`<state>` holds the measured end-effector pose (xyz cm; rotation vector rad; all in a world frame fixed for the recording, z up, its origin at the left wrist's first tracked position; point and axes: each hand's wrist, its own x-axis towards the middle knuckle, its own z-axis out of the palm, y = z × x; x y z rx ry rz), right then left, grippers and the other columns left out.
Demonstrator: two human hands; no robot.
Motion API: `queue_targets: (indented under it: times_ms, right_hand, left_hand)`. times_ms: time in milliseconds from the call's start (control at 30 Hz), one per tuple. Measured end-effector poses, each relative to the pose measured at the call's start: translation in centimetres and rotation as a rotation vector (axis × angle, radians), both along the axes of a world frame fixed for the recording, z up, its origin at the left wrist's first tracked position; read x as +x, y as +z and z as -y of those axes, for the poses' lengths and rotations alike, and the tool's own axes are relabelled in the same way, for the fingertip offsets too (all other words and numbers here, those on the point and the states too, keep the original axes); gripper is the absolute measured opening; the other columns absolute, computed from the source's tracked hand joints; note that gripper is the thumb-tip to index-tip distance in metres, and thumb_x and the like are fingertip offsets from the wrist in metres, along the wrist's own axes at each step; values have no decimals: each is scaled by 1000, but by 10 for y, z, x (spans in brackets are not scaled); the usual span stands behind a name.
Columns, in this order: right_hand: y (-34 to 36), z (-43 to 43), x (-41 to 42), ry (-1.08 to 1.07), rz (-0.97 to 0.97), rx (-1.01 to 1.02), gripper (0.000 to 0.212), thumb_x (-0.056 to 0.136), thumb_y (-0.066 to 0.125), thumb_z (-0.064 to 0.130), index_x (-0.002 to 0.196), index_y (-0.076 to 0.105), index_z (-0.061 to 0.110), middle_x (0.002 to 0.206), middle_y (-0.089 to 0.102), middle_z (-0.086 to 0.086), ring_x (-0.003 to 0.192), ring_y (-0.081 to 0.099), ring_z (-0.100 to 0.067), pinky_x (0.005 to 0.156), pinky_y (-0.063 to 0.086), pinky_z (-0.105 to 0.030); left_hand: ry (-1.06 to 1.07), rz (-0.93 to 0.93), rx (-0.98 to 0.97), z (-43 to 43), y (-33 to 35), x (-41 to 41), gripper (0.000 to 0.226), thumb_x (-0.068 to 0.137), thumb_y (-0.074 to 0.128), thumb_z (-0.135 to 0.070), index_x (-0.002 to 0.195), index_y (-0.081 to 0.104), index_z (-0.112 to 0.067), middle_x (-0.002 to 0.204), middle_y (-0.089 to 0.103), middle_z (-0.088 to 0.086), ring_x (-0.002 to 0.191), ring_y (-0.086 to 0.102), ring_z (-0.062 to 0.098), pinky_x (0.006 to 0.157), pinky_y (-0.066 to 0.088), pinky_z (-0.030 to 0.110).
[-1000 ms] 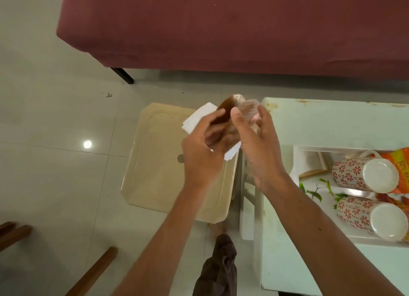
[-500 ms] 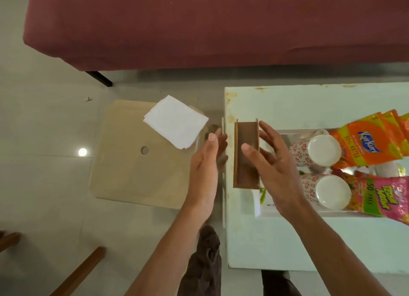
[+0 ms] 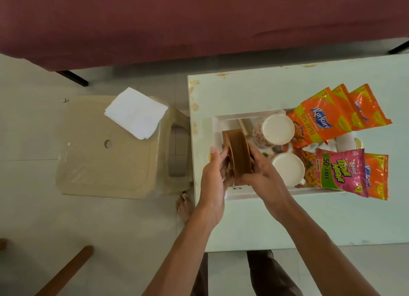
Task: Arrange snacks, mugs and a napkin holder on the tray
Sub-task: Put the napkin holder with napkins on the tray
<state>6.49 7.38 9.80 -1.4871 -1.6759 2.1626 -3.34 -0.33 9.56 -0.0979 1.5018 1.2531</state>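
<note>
Now that napkins (image 3: 136, 115) are lying on the stool (image 3: 99, 163), we are gripping the emptied holder (image 3: 240, 156), left hand (image 3: 213, 181) and right hand (image 3: 264, 179), seating it in the tray (image 3: 221, 118).

2 mugs (image 3: 279, 129) in tray (image 3: 218, 123), snack packets (image 3: 321, 121) right of them, napkins (image 3: 136, 115) on stool (image 3: 104, 163) left of table (image 3: 254, 218)

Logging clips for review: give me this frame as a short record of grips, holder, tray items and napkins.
napkin holder: brown, empty, at the left end of the tray
left grip: holds its left side
right grip: holds its right side
mugs: two, on the tray
snacks: packets at tray's right end
napkins: stacked on the stool
</note>
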Motion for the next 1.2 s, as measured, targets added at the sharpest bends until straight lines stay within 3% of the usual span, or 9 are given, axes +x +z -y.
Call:
queue_targets:
  times_ms: [167, 267, 400, 500, 667, 733, 867, 1067, 1200]
  right_hand:
    - [-8, -6, 2, 19, 61, -20, 79, 71, 65, -5, 131, 48, 43, 107, 68, -4, 101, 66, -23, 82, 61, -40]
    - [-10, -9, 0, 28, 83, -32, 73, 74, 64, -7, 131, 47, 37, 103, 68, -7, 94, 67, -24, 73, 60, -31]
    - [-12, -10, -5, 40, 98, -33, 72, 75, 63, -8, 132, 46, 33, 102, 68, -6, 91, 67, -23, 68, 60, -30]
    - [-14, -10, -7, 53, 120, -17, 74, 76, 64, -6, 135, 43, 33, 104, 66, 0, 94, 65, -17, 62, 55, -21]
    - [0, -5, -14, 30, 209, 297, 79, 72, 60, -8, 142, 44, 25, 128, 55, 17, 120, 53, -8, 93, 48, -25]
    - [18, -2, -24, -57, 187, 522, 67, 75, 57, -9, 136, 53, 19, 125, 54, 18, 121, 51, -2, 99, 41, -18]
    - [42, 0, -70, -92, 29, 474, 34, 89, 62, 5, 118, 65, 21, 111, 69, 17, 102, 63, 9, 80, 45, 0]
    - [1, 2, -178, 115, 142, 358, 48, 91, 66, 34, 135, 53, 20, 129, 59, 11, 110, 60, -6, 85, 47, -17]
    - [-34, 6, -230, 55, 264, 262, 53, 89, 66, 41, 131, 54, 10, 114, 57, 4, 102, 56, -14, 72, 42, -20]
  left_hand:
    - [-47, -27, -76, -11, -10, 4, 43, 105, 25, -54, 118, 64, -43, 103, 72, -23, 98, 66, -7, 76, 51, 14]
    - [-15, 3, -82, -16, -13, 1, 51, 106, 25, -53, 133, 62, -30, 108, 69, -17, 107, 62, 1, 89, 49, 21]
    - [-21, -5, -98, -20, -15, -2, 46, 106, 27, -51, 125, 65, -31, 100, 69, -18, 101, 63, -1, 84, 50, 19]
    - [-13, 17, -95, -19, -17, -6, 53, 107, 27, -51, 138, 59, -22, 106, 68, -15, 106, 62, 2, 88, 50, 19]
    - [-4, 53, -53, -12, -5, -19, 54, 107, 26, -51, 141, 55, -22, 130, 66, -8, 133, 54, 15, 114, 42, 38]
    - [58, 14, -19, -2, 4, -34, 55, 104, 31, -53, 142, 55, -21, 139, 62, -6, 134, 53, 16, 114, 42, 41]
    - [239, -86, 27, 30, 20, -79, 63, 87, 46, -62, 135, 61, -23, 135, 67, -5, 124, 62, 14, 104, 51, 39]
    - [503, -8, -11, 76, 14, -161, 49, 104, 40, -48, 134, 61, -17, 131, 69, 4, 123, 64, 23, 106, 48, 45]
    - [540, 10, -19, 98, 8, -198, 47, 104, 42, -48, 132, 61, -16, 129, 70, 6, 121, 65, 24, 105, 49, 46]
